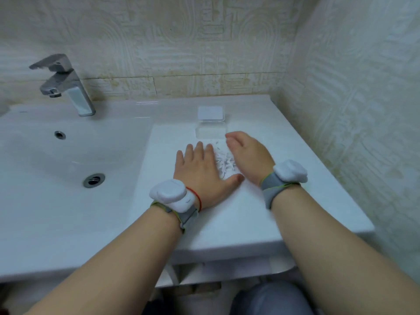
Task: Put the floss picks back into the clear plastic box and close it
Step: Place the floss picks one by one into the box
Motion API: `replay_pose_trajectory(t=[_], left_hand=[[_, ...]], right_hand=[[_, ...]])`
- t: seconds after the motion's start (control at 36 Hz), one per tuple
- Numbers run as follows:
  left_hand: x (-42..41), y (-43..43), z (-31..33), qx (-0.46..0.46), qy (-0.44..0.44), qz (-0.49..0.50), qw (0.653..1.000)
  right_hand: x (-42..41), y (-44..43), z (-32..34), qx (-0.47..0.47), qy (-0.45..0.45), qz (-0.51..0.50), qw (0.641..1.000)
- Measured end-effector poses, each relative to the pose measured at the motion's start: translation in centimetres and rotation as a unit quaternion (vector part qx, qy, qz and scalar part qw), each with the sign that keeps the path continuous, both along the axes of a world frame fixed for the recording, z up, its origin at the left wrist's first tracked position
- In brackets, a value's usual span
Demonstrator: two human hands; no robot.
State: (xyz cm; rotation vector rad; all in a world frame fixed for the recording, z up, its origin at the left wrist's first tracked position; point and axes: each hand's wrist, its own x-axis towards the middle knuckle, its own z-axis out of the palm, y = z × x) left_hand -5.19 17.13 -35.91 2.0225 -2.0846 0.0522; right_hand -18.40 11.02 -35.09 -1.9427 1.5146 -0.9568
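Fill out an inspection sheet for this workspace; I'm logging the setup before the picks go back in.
Surface: white counter beside the sink basin.
Job's things: floss picks heaped loose between the hands; clear plastic box open behind them, lid folded back.
Clutter: nothing seen.
Hands: left hand flat on the counter, fingers straight; right hand on edge beside the heap, holding nothing.
Cables: nothing seen.
Surroundings: faucet, tiled wall.
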Motion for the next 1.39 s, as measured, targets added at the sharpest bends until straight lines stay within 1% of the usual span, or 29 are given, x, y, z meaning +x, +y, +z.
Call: replay_pose_trajectory(t=[0.08,0.14,0.19,0.25,0.33,0.39,0.44,0.47,0.53,0.58,0.64,0.69,0.72,0.78,0.83,0.92,1.0,1.08,1.14,1.22,1.31,1.39], left_hand=[[1.1,-0.7,0.2,0.016,0.017,0.023,0.999],[1.5,-1.7,0.5,0.029,0.036,0.021,0.999],[1.4,-2.6,0.8,0.035,0.051,0.001,0.998],[1.0,-3.3,0.9,0.026,0.064,-0.021,0.997],[1.0,-3.8,0.9,0.009,0.09,-0.042,0.995],[1.2,-3.9,0.7,-0.008,0.11,-0.063,0.992],[1.2,-3.9,0.4,-0.016,0.112,-0.08,0.99],[1.2,-4.0,0.3,-0.013,0.114,-0.081,0.99],[1.4,-4.3,0.2,-0.016,0.125,-0.079,0.989],[1.7,-4.3,0.2,-0.022,0.144,-0.074,0.987],[1.6,-4.4,0.3,-0.022,0.187,-0.066,0.98],[1.7,-4.1,0.3,-0.022,0.236,-0.052,0.97],[1.6,-3.9,0.4,-0.029,0.234,-0.046,0.971],[1.7,-3.6,0.3,-0.055,0.171,-0.025,0.983],[1.9,-3.3,0.4,-0.064,0.108,0.002,0.992],[2.0,-3.4,0.2,-0.041,0.082,0.006,0.996],[2.1,-3.6,0.3,-0.045,0.106,-0.007,0.993],[2.3,-3.6,0.3,-0.057,0.125,-0.018,0.99],[2.4,-3.6,0.3,-0.069,0.154,-0.02,0.985],[2.4,-3.5,0.4,-0.079,0.198,-0.019,0.977],[2.5,-3.4,0.3,-0.08,0.24,-0.013,0.967],[2.4,-3.3,0.4,-0.092,0.249,-0.018,0.964]], right_hand=[[1.1,0.1,0.1,0.024,0.112,0.071,0.991],[1.9,-0.1,0.3,0.04,0.124,0.092,0.987],[2.2,-0.2,0.5,0.052,0.075,0.106,0.99],[2.4,-0.1,0.4,0.039,0.015,0.109,0.993],[2.6,-0.3,0.0,-0.013,-0.071,0.054,0.996],[2.3,-0.6,-0.3,-0.037,-0.111,0.002,0.993],[2.0,-0.9,-0.4,-0.039,-0.117,-0.041,0.992],[1.9,-1.0,-0.5,-0.031,-0.113,-0.045,0.992],[2.0,-1.1,-0.5,-0.013,-0.111,-0.019,0.994],[2.4,-0.8,-0.6,-0.004,-0.133,0.02,0.991],[2.0,-0.6,-0.5,-0.011,-0.148,0.03,0.988],[1.4,-0.5,-0.5,-0.013,-0.12,0.011,0.993],[1.0,-0.5,-0.5,-0.012,-0.092,-0.001,0.996],[0.5,-0.4,-0.5,-0.004,-0.043,-0.015,0.999],[0.3,-0.4,-0.4,0.005,-0.014,-0.011,1.0],[0.4,-0.3,-0.3,0.007,0.046,0.014,0.999],[0.5,-0.2,-0.1,-0.017,0.074,0.03,0.997],[0.5,-0.2,-0.1,-0.037,0.065,0.017,0.997],[0.5,-0.3,-0.1,-0.046,0.06,0.009,0.997],[0.3,-0.4,0.0,-0.05,0.061,0.013,0.997],[0.4,-0.3,0.0,-0.045,0.097,0.023,0.994],[0.6,-0.4,-0.1,-0.045,0.105,0.014,0.993]])
